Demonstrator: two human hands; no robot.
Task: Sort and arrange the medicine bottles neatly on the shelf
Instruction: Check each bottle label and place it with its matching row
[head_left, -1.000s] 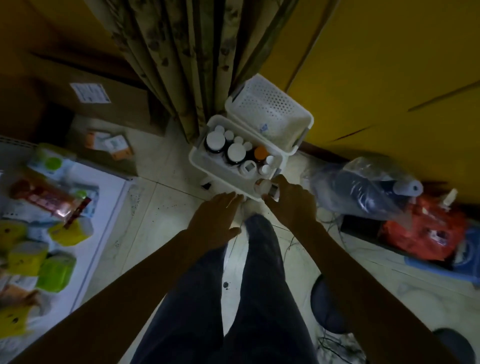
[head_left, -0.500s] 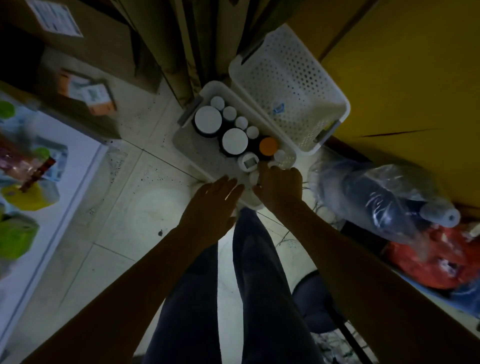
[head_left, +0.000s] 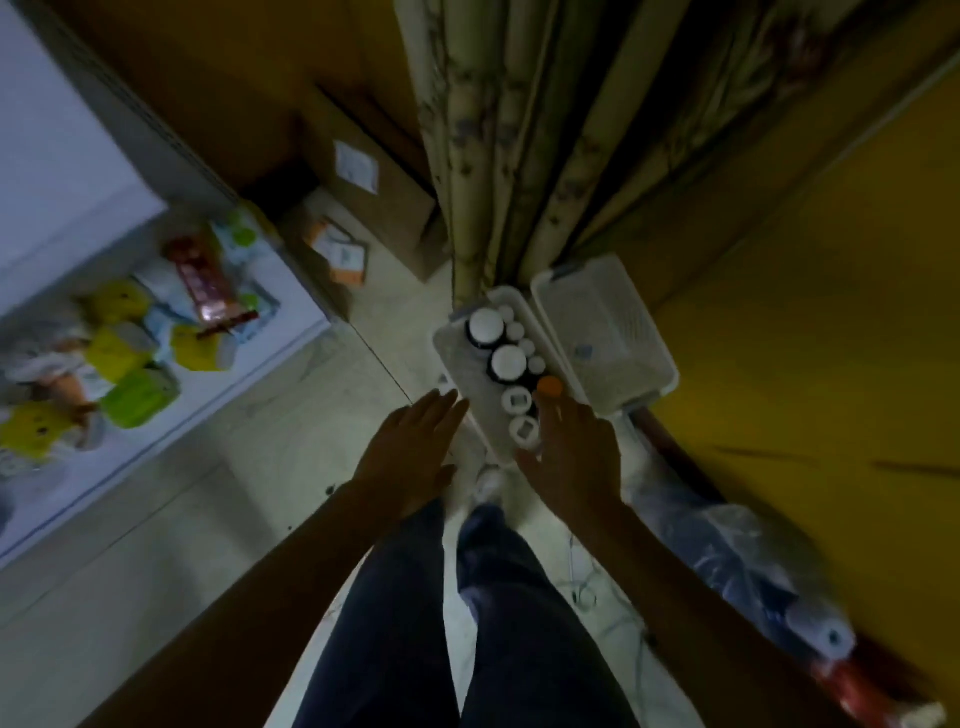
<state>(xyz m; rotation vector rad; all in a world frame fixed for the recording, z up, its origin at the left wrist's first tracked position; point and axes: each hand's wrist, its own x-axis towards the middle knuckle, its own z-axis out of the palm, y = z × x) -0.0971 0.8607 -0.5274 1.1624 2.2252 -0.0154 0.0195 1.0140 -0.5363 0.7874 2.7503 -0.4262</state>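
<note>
A white plastic basket (head_left: 456, 347) stands on the floor ahead of my feet and holds several medicine bottles seen from above: two large white caps (head_left: 487, 323), small white caps (head_left: 521, 338), two square-marked lids (head_left: 517, 400) and an orange cap (head_left: 550, 385). My right hand (head_left: 576, 454) hovers over the basket's near end, fingers spread and holding nothing. My left hand (head_left: 413, 452) is flat and open just left of the basket, not touching it.
A second, perforated white basket (head_left: 641, 332) lies empty against the first one's right side. Curtains (head_left: 519, 156) hang behind them, a yellow wall (head_left: 805, 338) is right. Plastic bags (head_left: 737, 551) lie lower right, cardboard boxes (head_left: 363, 208) behind, a white surface with packets (head_left: 130, 353) left.
My right hand no longer holds the small bottle it gripped a second ago; its fingers have spread open over the basket's near end. The view has swung round and left.
</note>
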